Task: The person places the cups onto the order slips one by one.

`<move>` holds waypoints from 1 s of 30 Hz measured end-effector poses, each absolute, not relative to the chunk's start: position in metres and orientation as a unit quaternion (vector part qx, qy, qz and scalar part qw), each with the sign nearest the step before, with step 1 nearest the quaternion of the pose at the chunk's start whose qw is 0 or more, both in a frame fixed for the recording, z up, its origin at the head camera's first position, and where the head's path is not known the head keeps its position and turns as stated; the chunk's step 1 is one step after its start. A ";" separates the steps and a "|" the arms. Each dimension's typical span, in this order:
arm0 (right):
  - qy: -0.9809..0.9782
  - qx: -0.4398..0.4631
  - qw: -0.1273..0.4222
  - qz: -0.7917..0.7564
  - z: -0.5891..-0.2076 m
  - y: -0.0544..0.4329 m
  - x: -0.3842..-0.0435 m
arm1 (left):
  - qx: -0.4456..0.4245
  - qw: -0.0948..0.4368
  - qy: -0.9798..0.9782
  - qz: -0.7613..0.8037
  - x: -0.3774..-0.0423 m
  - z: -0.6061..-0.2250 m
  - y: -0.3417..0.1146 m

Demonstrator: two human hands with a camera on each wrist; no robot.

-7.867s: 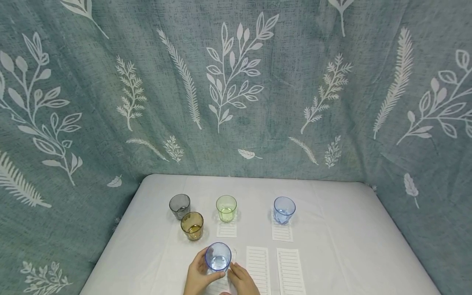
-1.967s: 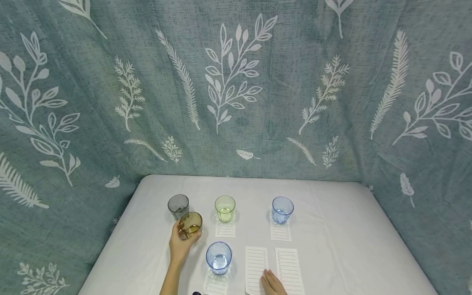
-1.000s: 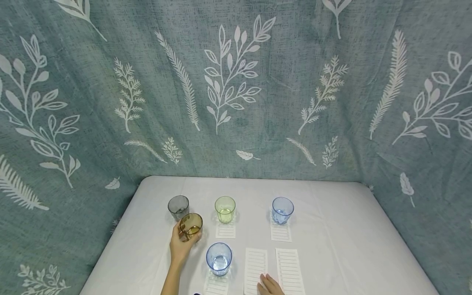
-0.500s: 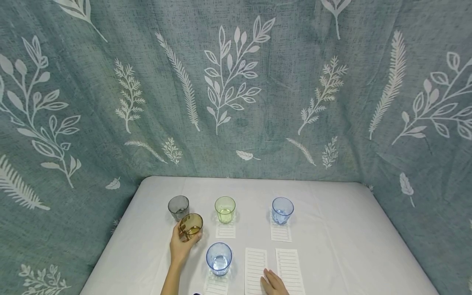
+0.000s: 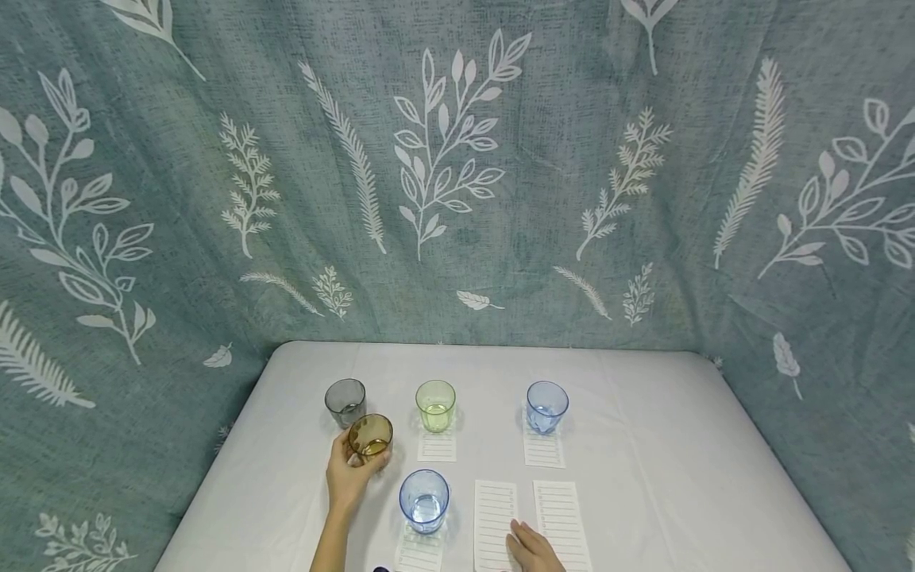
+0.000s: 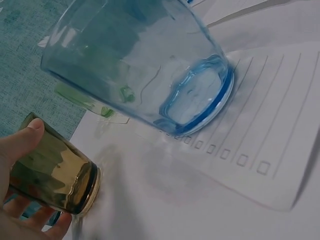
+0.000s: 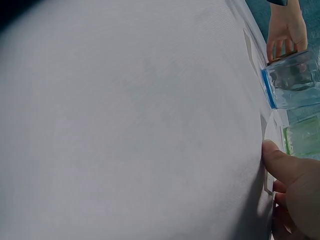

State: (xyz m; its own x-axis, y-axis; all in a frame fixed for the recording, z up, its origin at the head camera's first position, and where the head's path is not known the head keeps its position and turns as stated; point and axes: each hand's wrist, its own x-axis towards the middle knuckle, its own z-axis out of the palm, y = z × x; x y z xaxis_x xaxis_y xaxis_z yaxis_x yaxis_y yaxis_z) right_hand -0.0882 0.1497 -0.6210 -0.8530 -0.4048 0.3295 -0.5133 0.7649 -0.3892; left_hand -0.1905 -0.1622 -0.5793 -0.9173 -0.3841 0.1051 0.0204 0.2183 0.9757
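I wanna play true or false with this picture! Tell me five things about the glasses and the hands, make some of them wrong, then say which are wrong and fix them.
1. The left hand grips the amber glass. True.
2. The right hand is holding a glass. False: it holds no glass and is by a lined paper strip.
3. Two of the glasses are blue. True: the near blue glass and the far blue glass.
4. The green glass is the one farthest right. False: the far blue glass is.
5. The grey glass stands farther from the person than the amber glass. True.
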 end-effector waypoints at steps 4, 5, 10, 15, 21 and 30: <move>-0.936 0.231 0.096 0.246 -0.617 0.149 -0.088 | 0.118 0.163 -0.763 -0.615 -0.190 -0.575 -0.164; -0.937 0.229 0.092 0.247 -0.616 0.148 -0.088 | 0.117 0.161 -0.764 -0.614 -0.190 -0.574 -0.164; -0.937 0.220 0.066 0.262 -0.614 0.149 -0.086 | 0.110 0.156 -0.766 -0.614 -0.190 -0.564 -0.166; -0.934 0.217 0.044 0.281 -0.612 0.150 -0.087 | 0.101 0.164 -0.761 -0.620 -0.188 -0.550 -0.166; -0.934 0.219 0.055 0.277 -0.611 0.150 -0.087 | 0.087 0.173 -0.752 -0.630 -0.186 -0.532 -0.165; -0.935 0.216 0.084 0.269 -0.613 0.147 -0.086 | 0.070 0.170 -0.749 -0.636 -0.185 -0.515 -0.158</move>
State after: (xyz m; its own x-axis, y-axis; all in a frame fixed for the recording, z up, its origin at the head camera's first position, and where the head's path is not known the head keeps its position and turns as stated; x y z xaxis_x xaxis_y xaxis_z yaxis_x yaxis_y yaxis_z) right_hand -0.0856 0.1472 -0.6126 -0.8930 -0.3579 0.2728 -0.4482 0.7620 -0.4674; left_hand -0.1846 -0.1582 -0.5146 -0.9324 -0.3208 0.1666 0.1124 0.1807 0.9771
